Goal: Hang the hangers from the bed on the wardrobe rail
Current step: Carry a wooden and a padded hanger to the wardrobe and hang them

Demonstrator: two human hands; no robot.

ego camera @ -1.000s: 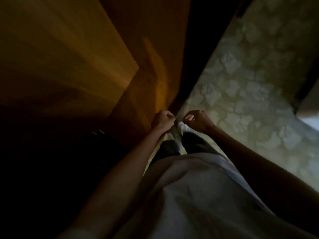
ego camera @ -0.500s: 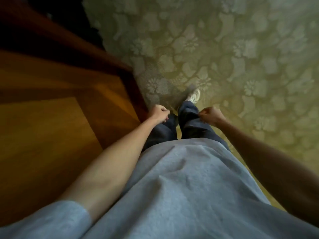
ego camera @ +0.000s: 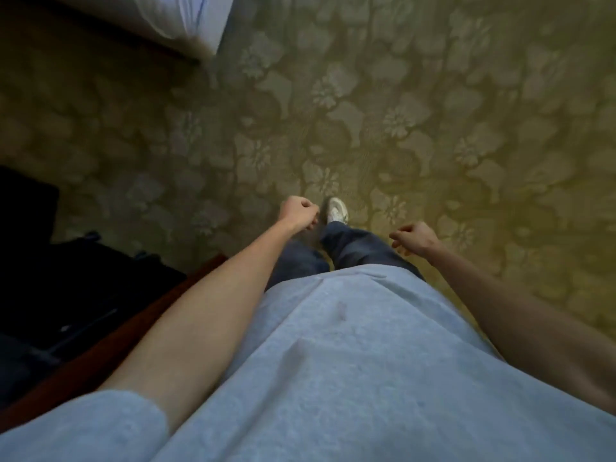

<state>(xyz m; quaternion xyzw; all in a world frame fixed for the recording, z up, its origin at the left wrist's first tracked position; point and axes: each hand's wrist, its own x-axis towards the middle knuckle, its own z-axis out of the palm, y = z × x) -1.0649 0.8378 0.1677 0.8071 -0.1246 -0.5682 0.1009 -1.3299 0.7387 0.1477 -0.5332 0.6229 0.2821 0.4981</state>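
Observation:
I look straight down at my own body over a patterned carpet. My left hand (ego camera: 297,213) hangs in a loose fist with nothing in it. My right hand (ego camera: 414,239) has curled fingers and holds nothing. A corner of the bed (ego camera: 186,20) with white bedding shows at the top left. No hanger and no wardrobe rail is in view. A brown wooden edge (ego camera: 110,338) of the wardrobe runs along the lower left.
Green floral carpet (ego camera: 433,128) fills most of the view. A dark space with black objects (ego camera: 66,278) lies at the left beside the wooden edge. My white shoe (ego camera: 336,210) is stepping forward between my hands.
The view has swung away from the brown wardrobe onto open carpet, and the bed corner has come into sight. My hands have moved apart and stay without anything in them.

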